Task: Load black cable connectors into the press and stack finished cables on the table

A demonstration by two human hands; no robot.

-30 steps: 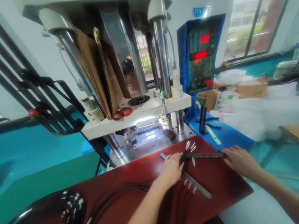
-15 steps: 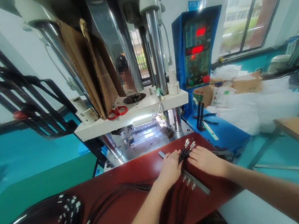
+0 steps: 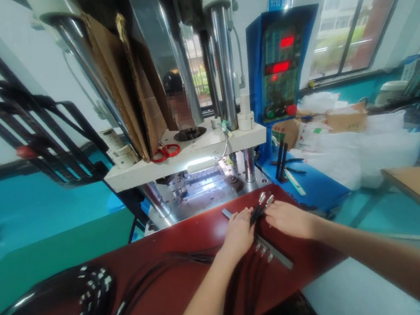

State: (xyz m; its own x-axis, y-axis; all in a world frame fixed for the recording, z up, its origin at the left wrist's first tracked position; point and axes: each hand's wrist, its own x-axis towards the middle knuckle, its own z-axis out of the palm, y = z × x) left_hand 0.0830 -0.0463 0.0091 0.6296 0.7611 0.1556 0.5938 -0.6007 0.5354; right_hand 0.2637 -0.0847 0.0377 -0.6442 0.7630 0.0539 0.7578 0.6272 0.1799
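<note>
Several black cables [image 3: 257, 215] with silver metal connectors [image 3: 265, 199] at their ends rise between my two hands over the red-brown tabletop. My left hand [image 3: 240, 231] is closed around these cables just below the connectors. Beside the connectors, the fingertips of my right hand [image 3: 288, 219] touch or nearly touch the cables, with the fingers drawn together; what lies under them is hidden. Beneath my hands a flat metal bar [image 3: 280, 256] lies slantwise on the table. More cable ends with metal connectors [image 3: 264, 250] rest by the bar, their cables running toward me.
A thick coil of black cables [image 3: 101, 284] covers the table's left side. Behind the table stands a press with a white plate [image 3: 198, 158], red-handled scissors [image 3: 165, 152] and a lit metal mould [image 3: 203, 182]. Right are a blue control box [image 3: 256, 71] and a blue shelf [image 3: 317, 189] with tools.
The view has shifted slightly. My left hand stays on the cables, and my right hand's fingers remain by the connectors with hardly any movement.
</note>
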